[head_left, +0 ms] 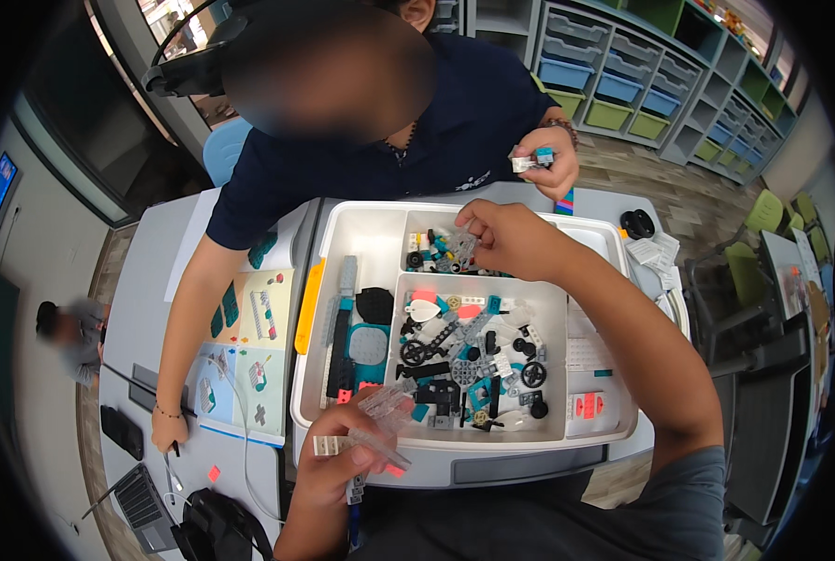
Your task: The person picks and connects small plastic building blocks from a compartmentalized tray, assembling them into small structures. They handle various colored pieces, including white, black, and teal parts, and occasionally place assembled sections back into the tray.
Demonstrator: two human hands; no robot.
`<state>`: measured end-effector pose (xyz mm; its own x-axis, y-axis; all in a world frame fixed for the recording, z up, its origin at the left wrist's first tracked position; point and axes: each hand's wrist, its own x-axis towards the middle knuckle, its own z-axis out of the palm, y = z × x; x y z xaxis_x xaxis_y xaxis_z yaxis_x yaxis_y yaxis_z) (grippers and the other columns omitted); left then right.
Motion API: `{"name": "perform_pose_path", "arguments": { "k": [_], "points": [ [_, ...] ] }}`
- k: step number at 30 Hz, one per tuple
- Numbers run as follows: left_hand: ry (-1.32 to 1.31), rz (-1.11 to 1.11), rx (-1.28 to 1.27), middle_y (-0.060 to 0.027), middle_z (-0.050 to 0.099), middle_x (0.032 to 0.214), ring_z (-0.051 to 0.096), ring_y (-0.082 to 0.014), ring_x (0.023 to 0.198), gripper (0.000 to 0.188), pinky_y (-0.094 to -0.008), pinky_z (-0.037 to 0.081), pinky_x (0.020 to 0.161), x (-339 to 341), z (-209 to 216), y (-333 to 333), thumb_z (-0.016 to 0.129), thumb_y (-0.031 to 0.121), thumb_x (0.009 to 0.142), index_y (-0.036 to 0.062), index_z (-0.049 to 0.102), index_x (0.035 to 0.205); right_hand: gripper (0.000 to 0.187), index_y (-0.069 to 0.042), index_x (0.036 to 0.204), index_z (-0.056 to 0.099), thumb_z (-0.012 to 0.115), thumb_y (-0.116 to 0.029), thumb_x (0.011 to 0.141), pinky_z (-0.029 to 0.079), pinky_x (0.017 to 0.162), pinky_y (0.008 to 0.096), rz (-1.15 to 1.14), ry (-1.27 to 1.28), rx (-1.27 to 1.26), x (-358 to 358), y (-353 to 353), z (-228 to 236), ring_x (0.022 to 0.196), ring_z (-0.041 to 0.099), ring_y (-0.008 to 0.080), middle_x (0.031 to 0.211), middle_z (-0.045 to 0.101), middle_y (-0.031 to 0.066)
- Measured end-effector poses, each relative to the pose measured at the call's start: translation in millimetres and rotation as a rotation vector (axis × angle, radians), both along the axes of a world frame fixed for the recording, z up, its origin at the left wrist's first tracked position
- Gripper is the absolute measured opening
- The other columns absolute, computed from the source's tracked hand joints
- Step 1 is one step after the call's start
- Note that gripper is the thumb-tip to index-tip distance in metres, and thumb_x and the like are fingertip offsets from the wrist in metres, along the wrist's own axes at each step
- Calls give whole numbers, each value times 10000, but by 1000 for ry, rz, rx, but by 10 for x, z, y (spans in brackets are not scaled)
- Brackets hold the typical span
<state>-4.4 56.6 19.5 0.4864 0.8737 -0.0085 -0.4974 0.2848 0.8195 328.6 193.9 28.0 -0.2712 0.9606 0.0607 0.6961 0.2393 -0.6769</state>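
My left hand (pixel 338 467) is closed around a clump of building bricks at the near edge of the tray. Clear plastic pieces (pixel 387 404), a white brick (pixel 329 446) and a grey piece stick out of it. Over the far middle compartment, the fingers of my right hand (pixel 511 238) are pinched on a clear plastic piece (pixel 461 245); its exact shape is hard to make out. Beneath both hands lies a white sorting tray (pixel 357 229) with a yellow handle (pixel 310 307). Its compartments hold loose black, grey, teal, white and coral bricks (pixel 474 360).
Across the table a person holds a small white and teal brick build (pixel 532 160); their other hand (pixel 168 430) rests near an open instruction booklet (pixel 240 393). A cable (pixel 245 430), a laptop (pixel 142 505) and a black bag (pixel 226 528) lie at left. Earbuds case-like black object (pixel 636 223) sits at right.
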Motion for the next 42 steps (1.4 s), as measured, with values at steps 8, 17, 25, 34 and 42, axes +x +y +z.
{"name": "perform_pose_path", "arguments": {
  "k": [8, 17, 25, 34, 42],
  "points": [
    [-37, -5, -12, -318, 599, 1170, 554, -152, 626, 256, -331, 486, 641, 52, -40, 5, 728, 201, 846, 7, 596, 949, 442, -67, 1228, 596, 684, -63, 795, 537, 726, 326, -40, 8, -96, 71, -79, -35, 792, 693, 229, 932, 697, 133],
    [-59, -15, -41, -313, 590, 1224, 539, -150, 630, 246, -311, 458, 599, 47, 0, 22, 728, 209, 853, 24, 590, 941, 369, -45, 1133, 599, 727, -96, 791, 538, 730, 329, -106, -53, 57, 111, -164, -11, 827, 670, 241, 1043, 644, 131],
    [-103, -4, -48, -322, 581, 1231, 540, -154, 632, 242, -325, 493, 608, 87, -4, 21, 727, 203, 852, 23, 584, 926, 347, -22, 1129, 646, 662, -213, 840, 533, 770, 403, -34, -121, 314, 74, -255, -53, 849, 647, 311, 911, 646, 162],
    [-66, -6, -67, -332, 546, 1242, 515, -156, 607, 274, -288, 445, 615, 60, 11, 13, 730, 221, 854, 15, 567, 934, 355, -34, 1254, 596, 468, -229, 986, 518, 656, 271, -353, 799, -618, 117, -254, 229, 724, 567, 118, 896, 594, 65],
    [-73, -9, -58, -315, 608, 1156, 564, -176, 633, 246, -413, 496, 888, 70, -27, 22, 710, 201, 865, 32, 582, 991, 436, 12, 1353, 499, 478, -22, 920, 557, 844, 297, -221, 1095, -608, 163, -269, 152, 927, 666, 197, 1128, 611, 120]
  ]
}}
